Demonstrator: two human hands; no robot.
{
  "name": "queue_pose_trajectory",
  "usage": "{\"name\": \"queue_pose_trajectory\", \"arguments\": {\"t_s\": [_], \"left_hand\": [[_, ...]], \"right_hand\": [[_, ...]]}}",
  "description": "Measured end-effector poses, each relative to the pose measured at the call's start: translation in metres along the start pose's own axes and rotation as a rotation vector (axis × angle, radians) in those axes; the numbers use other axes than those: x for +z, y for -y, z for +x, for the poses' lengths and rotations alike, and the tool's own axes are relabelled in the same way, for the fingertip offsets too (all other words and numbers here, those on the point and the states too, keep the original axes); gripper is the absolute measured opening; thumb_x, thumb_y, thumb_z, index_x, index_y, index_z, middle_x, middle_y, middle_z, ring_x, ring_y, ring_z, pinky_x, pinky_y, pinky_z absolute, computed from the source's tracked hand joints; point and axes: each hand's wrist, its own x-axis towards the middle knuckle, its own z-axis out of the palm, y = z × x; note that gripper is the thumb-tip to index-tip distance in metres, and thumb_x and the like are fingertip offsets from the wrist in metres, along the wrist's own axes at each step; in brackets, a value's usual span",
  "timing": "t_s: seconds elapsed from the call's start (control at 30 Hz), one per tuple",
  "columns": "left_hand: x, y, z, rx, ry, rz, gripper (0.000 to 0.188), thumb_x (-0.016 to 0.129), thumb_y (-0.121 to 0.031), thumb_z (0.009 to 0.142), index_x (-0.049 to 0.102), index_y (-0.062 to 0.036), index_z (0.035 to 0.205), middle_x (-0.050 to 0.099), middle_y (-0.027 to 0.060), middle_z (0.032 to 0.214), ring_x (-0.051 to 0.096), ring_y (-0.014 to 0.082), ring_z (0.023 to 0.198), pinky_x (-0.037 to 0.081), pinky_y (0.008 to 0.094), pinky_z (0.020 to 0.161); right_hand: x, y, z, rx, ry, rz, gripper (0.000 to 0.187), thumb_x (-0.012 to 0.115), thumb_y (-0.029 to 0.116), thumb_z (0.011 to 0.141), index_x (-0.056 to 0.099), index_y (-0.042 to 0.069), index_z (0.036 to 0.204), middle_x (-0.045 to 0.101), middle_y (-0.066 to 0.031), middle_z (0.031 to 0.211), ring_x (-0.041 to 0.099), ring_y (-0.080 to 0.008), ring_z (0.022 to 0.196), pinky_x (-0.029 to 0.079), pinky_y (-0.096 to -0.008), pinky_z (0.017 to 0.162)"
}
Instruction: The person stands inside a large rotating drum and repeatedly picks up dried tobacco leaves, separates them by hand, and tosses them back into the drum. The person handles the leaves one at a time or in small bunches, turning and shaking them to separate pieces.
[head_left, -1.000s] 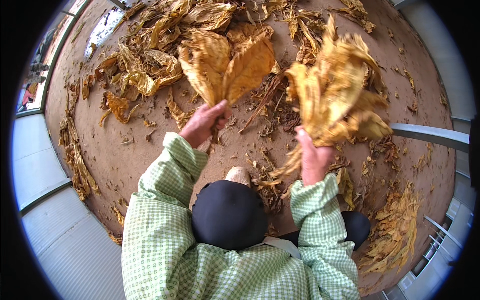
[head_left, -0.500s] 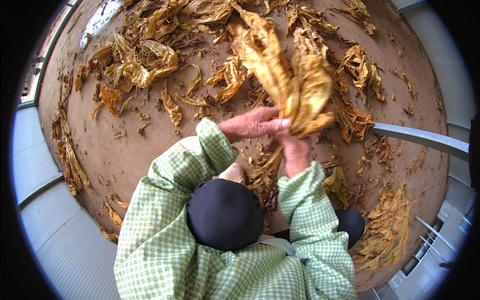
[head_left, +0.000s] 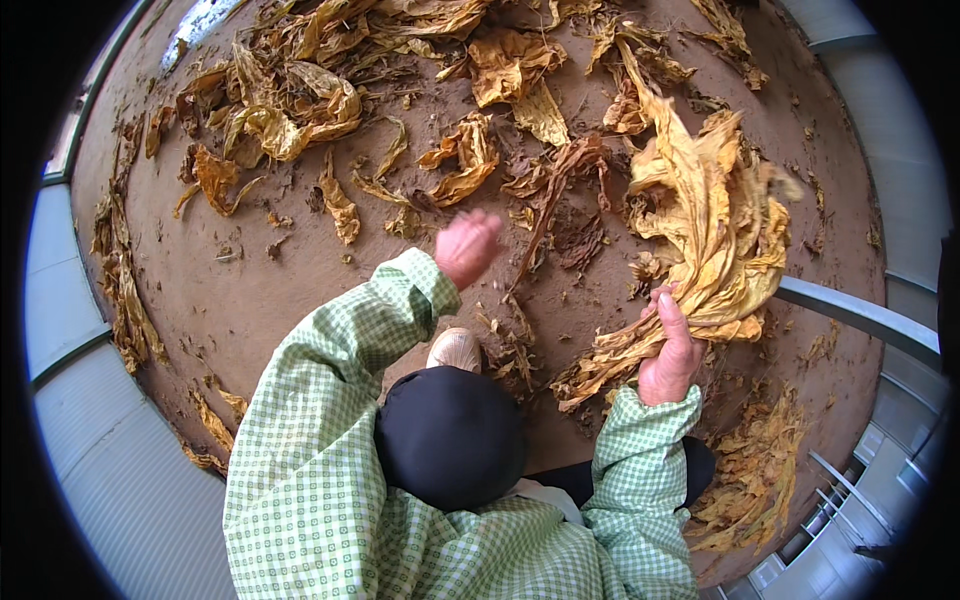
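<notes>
A bunch of dried yellow tobacco leaves is gripped at its narrow stem end by my right hand, with the thumb laid along the top. The broad crumpled blades fan out beyond the fist, and the stem ends poke out toward the lower left. Apart from the bunch, my left hand hovers over the brown ground, its fingers smeared by motion. Nearest to it lies a small curled tobacco leaf. Dark withered leaf scraps rest between my two hands.
A heap of loose dried leaves covers the far left ground. More leaves lie at the near right. A grey metal bar reaches in from the right, close to the bunch. My shoe is planted in front of me.
My right hand has swung to the right with the leaf bunch. My left hand has let go of the bunch and drawn back a little to the left.
</notes>
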Motion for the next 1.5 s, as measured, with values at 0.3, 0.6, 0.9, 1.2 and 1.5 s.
{"name": "queue_pose_trajectory", "arguments": {"t_s": [0.3, 0.6, 0.9, 1.2, 1.5], "left_hand": [[-0.077, 0.046, 0.004, -0.295, -0.096, 0.015, 0.016, 0.053, -0.024, 0.090, 0.058, -0.0094, 0.095, 0.059, 0.0043, 0.077, 0.056, 0.0166, 0.068, 0.045, 0.0322, 0.073], [-0.072, -0.055, 0.003, -0.095, 0.071, -1.777, 0.012, 0.052, -0.015, 0.090, 0.050, -0.0052, 0.096, 0.061, 0.0073, 0.086, 0.060, 0.0186, 0.077, 0.051, 0.0359, 0.072], [-0.071, -0.092, 0.042, 0.290, 0.407, -1.076, 0.016, 0.055, -0.018, 0.089, 0.054, -0.0040, 0.096, 0.059, 0.0056, 0.087, 0.058, 0.0145, 0.073, 0.051, 0.0305, 0.068], [-0.040, -0.017, 0.158, 0.196, -0.136, 0.404, 0.031, 0.048, -0.011, 0.084, 0.054, -0.0191, 0.113, 0.042, 0.0102, 0.119, 0.046, 0.0280, 0.109, 0.042, 0.0403, 0.080], [-0.098, 0.027, 0.055, 0.477, -0.773, 0.129, 0.007, 0.057, -0.002, 0.080, 0.058, -0.0030, 0.086, 0.061, 0.0093, 0.096, 0.057, 0.0234, 0.088, 0.048, 0.0339, 0.075]], "right_hand": [[0.023, 0.004, 0.002, -0.091, 0.127, -0.062, 0.037, 0.065, 0.006, 0.074, 0.054, 0.004, 0.109, 0.061, -0.0060, 0.094, 0.059, -0.0165, 0.086, 0.049, -0.0289, 0.074], [0.062, -0.037, -0.008, -0.148, 0.262, -0.302, 0.027, 0.065, 0.004, 0.074, 0.059, 0.003, 0.100, 0.064, -0.0087, 0.092, 0.062, -0.0172, 0.081, 0.053, -0.0305, 0.070], [0.046, -0.010, 0.000, -0.052, -0.018, -0.116, 0.044, 0.065, 0.003, 0.071, 0.052, 0.003, 0.113, 0.060, -0.0130, 0.099, 0.060, -0.0197, 0.088, 0.055, -0.0321, 0.073], [0.022, 0.015, -0.011, -0.184, -0.011, -0.114, 0.049, 0.061, 0.000, 0.076, 0.041, 0.002, 0.121, 0.058, -0.0133, 0.096, 0.059, -0.0198, 0.078, 0.052, -0.0304, 0.062], [0.012, 0.006, -0.007, -0.101, -0.028, -0.191, 0.037, 0.058, -0.003, 0.077, 0.048, -0.002, 0.113, 0.060, -0.0124, 0.091, 0.059, -0.0190, 0.078, 0.050, -0.0305, 0.065]]}}
